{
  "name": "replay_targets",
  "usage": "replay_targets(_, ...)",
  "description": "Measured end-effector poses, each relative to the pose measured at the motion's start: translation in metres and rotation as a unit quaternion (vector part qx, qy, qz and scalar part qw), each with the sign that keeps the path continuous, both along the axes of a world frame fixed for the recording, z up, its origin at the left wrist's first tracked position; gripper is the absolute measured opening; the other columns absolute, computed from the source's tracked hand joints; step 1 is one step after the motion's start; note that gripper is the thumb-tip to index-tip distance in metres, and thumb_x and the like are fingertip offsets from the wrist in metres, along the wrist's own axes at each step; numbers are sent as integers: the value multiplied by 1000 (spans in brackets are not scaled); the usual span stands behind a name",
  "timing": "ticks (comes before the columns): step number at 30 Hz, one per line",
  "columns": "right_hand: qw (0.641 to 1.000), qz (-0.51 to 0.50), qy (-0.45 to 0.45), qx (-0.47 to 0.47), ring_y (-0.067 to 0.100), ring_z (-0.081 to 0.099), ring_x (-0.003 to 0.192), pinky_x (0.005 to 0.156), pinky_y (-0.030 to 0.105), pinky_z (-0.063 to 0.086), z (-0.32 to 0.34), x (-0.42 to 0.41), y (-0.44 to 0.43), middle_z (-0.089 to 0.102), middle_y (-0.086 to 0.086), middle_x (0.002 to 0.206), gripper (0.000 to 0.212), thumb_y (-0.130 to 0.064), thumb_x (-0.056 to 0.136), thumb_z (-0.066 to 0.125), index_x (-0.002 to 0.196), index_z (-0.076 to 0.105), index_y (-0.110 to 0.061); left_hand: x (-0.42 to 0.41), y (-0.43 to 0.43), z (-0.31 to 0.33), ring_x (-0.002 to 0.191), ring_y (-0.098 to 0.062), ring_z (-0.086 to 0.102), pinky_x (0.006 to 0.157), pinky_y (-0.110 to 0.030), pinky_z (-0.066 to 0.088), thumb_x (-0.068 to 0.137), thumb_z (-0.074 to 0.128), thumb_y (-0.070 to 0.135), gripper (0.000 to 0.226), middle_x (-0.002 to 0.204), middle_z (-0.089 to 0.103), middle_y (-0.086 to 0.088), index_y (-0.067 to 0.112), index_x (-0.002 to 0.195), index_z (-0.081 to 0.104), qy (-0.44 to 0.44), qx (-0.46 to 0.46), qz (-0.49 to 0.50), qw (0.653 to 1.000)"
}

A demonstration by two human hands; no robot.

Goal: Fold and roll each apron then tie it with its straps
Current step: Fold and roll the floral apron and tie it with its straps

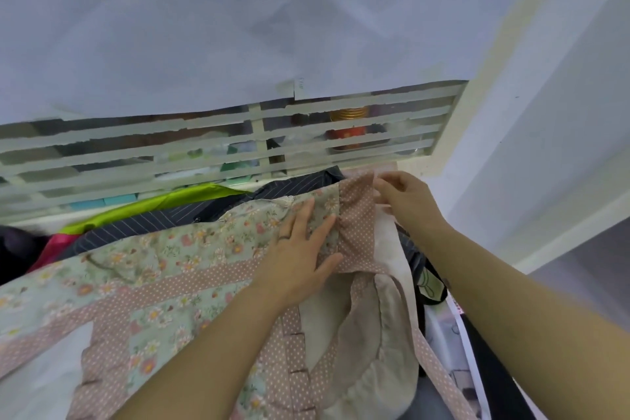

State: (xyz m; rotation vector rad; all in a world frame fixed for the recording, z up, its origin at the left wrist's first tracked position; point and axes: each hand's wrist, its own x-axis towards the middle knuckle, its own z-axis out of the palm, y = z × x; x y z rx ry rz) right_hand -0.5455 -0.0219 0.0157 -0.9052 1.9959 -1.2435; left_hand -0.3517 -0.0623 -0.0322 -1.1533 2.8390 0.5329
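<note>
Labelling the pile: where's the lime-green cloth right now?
Head view, back left of centre: the lime-green cloth lies just below the slatted window, behind the dark pinstriped fabric and the floral apron.

I am looking at a white surface (pixel 37 385); the flowery apron (pixel 170 249) is lying on it, over a dark striped cloth (pixel 163 220).

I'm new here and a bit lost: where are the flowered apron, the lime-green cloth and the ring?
flowered apron (pixel 177 249), head view, on its green floral panel.
lime-green cloth (pixel 184 198), head view, on its bright fold below the slats.
ring (pixel 284 237), head view, on its dark band.
</note>
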Motion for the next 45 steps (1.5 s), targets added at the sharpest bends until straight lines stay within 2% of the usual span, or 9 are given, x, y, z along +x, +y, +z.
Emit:
replay_targets(4, 991, 97, 38, 83, 15, 61, 86, 73, 25, 47, -20, 0, 49, 62, -2, 92, 23, -34, 82, 72, 94, 58, -20, -16, 2, -2, 145, -26, -16, 119, -47, 1, 96, 26, 60, 63, 155, -30, 6, 43, 150, -4, -31, -24, -40, 998)
replay_targets(8, 891, 293, 186, 293, 16, 58, 78, 65, 27, 47, -50, -1, 81, 61, 1, 86, 20, -21, 79, 66, 96, 59, -12, -28, 3, -11, 145, -28, -17, 118, -53, -3, 89, 30, 69, 76, 154, -33, 3, 42, 149, -8, -68, 1, -53, 996)
replay_targets(13, 867, 156, 328, 341, 21, 60, 83, 76, 33, 54, -36, -44, 82, 65, 1, 90, 21, -6, 80, 52, 76, 58, -26, -26, -6, -22, 145, -25, -19, 118, -53, 1, 83, 33, 76, 85, 154, -33, 5, 45, 146, -14, -84, 36, -43, 995)
replay_targets(19, 922, -148, 357, -25, 12, 52, 82, 72, 26, 39, 13, -57, 81, 59, -9, 98, 42, 11, 78, 48, 109, 65, -14, -34, -4, -27, 147, -25, -13, 118, -55, 4, 86, 34, 73, 83, 155, -31, 3, 45, 146, -17, -94, 36, -25, 995)
replay_targets(22, 933, -157, 317, -70, 10, 51, 85, 74, 16, 35, 10, -60, 77, 58, -6, 105, 45, 13, 81, 48, 116, 63, -11, -34, -3, -28, 147, -25, -11, 117, -55, 4, 86, 34, 72, 84, 156, -29, 3, 45, 146, -17, -96, 38, -20, 994)
replay_targets(25, 929, -93, 359, 18, 21, 55, 105, 86, 14, 38, -8, -74, 74, 56, 8, 124, 41, 11, 87, 45, 117, 63, -9, -37, -2, -29, 147, -27, -12, 116, -56, 2, 86, 34, 73, 84, 156, -28, 2, 44, 146, -16, -99, 33, -14, 994)
replay_targets(30, 884, 104, 294, 349, 38, 31, 137, 96, 37, 45, -32, -74, 85, 5, 14, 159, 75, 7, 88, 46, 150, 23, -27, -40, 1, -30, 146, -28, -15, 115, -58, 0, 88, 32, 71, 82, 156, -29, 0, 42, 147, -17, -106, 38, -10, 994)
replay_targets(36, 906, 209, 359, 78, 29, 46, 124, 101, 44, 42, -39, 11, 90, 52, 8, 134, 40, -3, 85, 57, 124, 60, -13, -3, 14, -21, 147, -27, 2, 119, -48, 5, 98, 32, 54, 64, 160, -7, -1, 34, 152, 4, -15, -38, -28, 999)
replay_targets(45, 744, 538, 395, 9, 23, 53, 122, 95, 40, 49, -82, 140, 127, 57, 1, 131, 36, -36, 89, 41, 117, 61, -27, 175, 64, -44, 129, -23, 42, 112, -53, 29, 98, 32, 46, 46, 144, 43, -1, 25, 136, 49, 48, -75, -30, 996)
